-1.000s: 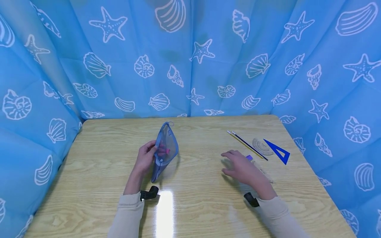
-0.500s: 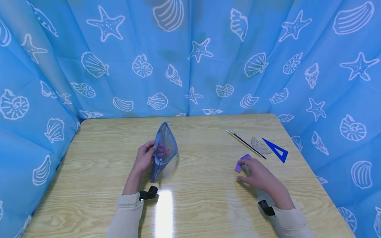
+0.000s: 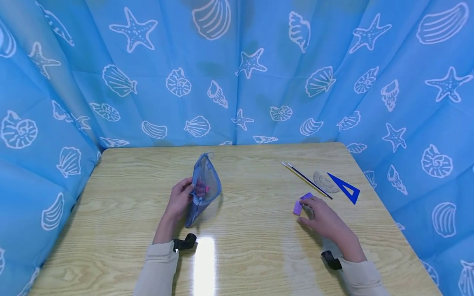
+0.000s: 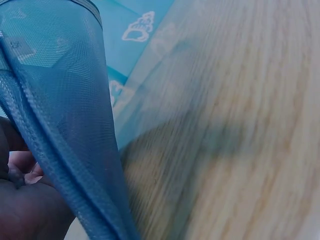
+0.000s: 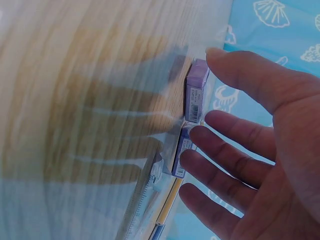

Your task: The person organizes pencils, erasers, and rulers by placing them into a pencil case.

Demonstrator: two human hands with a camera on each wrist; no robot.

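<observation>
Blue mesh pouch [image 3: 212, 176] stands tilted over the left half of the table [image 3: 252, 238], its long axis running away from the person; the end with a thin ring [image 3: 211, 155] points at the curtain [image 3: 237, 82], the closed bottom points near and slightly left, mouth gaping upward and to the right. Left hand [image 3: 179, 198] pinches the pouch at its left rim, thumb on the near side, some fingers visible through the mesh. Small pink spot [image 3: 207, 189] shows at the mesh by those fingers; can't tell if it's a loose item inside or part of the pouch. The hands are well apart. Right hand [image 3: 321, 214] is over on the right half, fingers spread and relaxed, holding nothing; thumb just beside the nearer purple block [image 3: 297, 208], fingertips at the farther purple block [image 3: 306, 195], contact unclear. Those two blocks lie almost end to end, labels with barcodes in the right wrist view. A clear ruler [image 5: 139, 202] lies near the farther block. Beyond, yellow pencil [image 3: 304, 180] and dark pencil [image 3: 310, 181] lie side by side on a diagonal, pale ends far left, others near right. Next to them, clear protractor [image 3: 326, 183], then blue set square [image 3: 338, 181], its narrow tip pointing far left.
</observation>
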